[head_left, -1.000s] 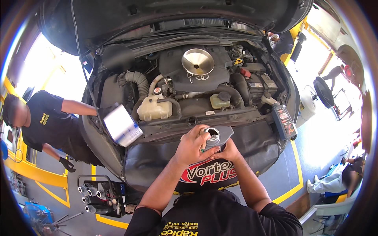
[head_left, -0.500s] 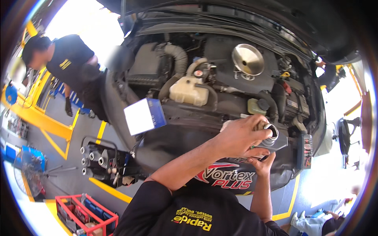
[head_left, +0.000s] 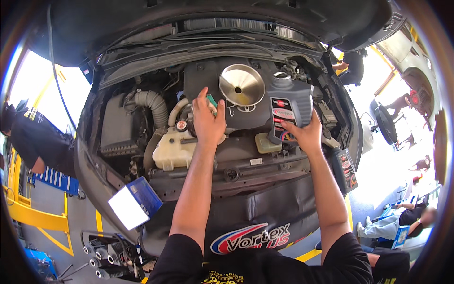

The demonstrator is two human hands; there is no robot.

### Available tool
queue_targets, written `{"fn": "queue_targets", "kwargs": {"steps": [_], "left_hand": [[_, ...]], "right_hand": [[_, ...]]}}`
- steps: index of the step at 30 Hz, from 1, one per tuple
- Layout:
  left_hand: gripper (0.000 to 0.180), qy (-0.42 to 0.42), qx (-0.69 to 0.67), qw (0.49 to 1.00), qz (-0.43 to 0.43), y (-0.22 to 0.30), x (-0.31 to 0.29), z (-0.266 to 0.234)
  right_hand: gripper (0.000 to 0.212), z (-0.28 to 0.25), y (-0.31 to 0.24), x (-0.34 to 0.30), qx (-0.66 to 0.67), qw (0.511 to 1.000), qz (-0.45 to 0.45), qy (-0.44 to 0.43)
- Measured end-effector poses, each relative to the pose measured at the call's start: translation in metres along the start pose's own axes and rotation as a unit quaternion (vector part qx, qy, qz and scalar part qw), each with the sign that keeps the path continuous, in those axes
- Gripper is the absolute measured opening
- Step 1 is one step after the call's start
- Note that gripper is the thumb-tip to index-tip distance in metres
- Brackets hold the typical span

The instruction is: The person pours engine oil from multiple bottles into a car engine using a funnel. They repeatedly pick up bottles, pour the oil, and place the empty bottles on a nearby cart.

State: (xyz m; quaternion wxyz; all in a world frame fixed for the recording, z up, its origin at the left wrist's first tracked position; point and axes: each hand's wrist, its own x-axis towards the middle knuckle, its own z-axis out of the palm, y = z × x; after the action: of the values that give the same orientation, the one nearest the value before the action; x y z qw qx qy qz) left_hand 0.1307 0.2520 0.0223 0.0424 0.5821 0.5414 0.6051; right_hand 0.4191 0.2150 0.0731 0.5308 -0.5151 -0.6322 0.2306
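My right hand (head_left: 306, 135) grips a grey plastic oil bottle (head_left: 299, 102) by its lower side, thumb across the dark label. The bottle stands nearly upright above the engine, its round mouth uncapped. My left hand (head_left: 208, 120) is raised left of a metal funnel (head_left: 242, 86), index finger and thumb apart. Between those fingers shows a small green piece (head_left: 211, 100), apparently held; its kind is unclear. The wide funnel sits on the dark engine cover (head_left: 201, 75), with a little yellowish liquid or reflection inside its bowl.
A whitish coolant tank (head_left: 172, 149) is left of my left forearm. A blue-and-white box (head_left: 137, 201) rests at the front left edge, another oil bottle (head_left: 344, 170) at the right. Several bottles fill a rack (head_left: 106, 255) below left. A co-worker (head_left: 40, 137) stands left.
Both hands were together at the bottle's neck. They have parted: my right hand has raised the bottle over the engine, while my left has moved left beside the funnel. The view has shifted.
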Motion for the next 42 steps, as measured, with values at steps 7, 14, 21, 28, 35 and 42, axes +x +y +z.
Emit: {"fn": "queue_targets", "kwargs": {"steps": [7, 14, 21, 28, 35, 42], "left_hand": [[0.052, -0.111, 0.151, 0.982, -0.026, -0.048, 0.035, 0.085], [0.049, -0.082, 0.102, 0.99, -0.059, -0.06, 0.051, 0.108], [0.048, -0.064, 0.089, 0.991, -0.071, -0.066, 0.051, 0.114], [0.046, -0.041, 0.091, 0.993, -0.065, -0.072, 0.053, 0.116], [0.045, -0.05, 0.081, 0.992, -0.083, -0.072, 0.054, 0.114], [0.045, -0.041, 0.09, 0.992, -0.078, -0.072, 0.053, 0.114]], "right_hand": [[0.1, 0.026, 0.041, 0.078, -0.261, 0.965, 0.026, -0.019], [0.095, 0.031, 0.009, 0.102, -0.437, 0.894, 0.057, -0.081], [0.102, 0.035, -0.014, 0.127, -0.515, 0.846, 0.054, -0.13], [0.096, 0.033, -0.024, 0.131, -0.548, 0.822, 0.044, -0.144], [0.095, 0.034, -0.031, 0.133, -0.569, 0.807, 0.044, -0.152], [0.091, 0.032, -0.035, 0.136, -0.594, 0.787, 0.026, -0.162]]}}
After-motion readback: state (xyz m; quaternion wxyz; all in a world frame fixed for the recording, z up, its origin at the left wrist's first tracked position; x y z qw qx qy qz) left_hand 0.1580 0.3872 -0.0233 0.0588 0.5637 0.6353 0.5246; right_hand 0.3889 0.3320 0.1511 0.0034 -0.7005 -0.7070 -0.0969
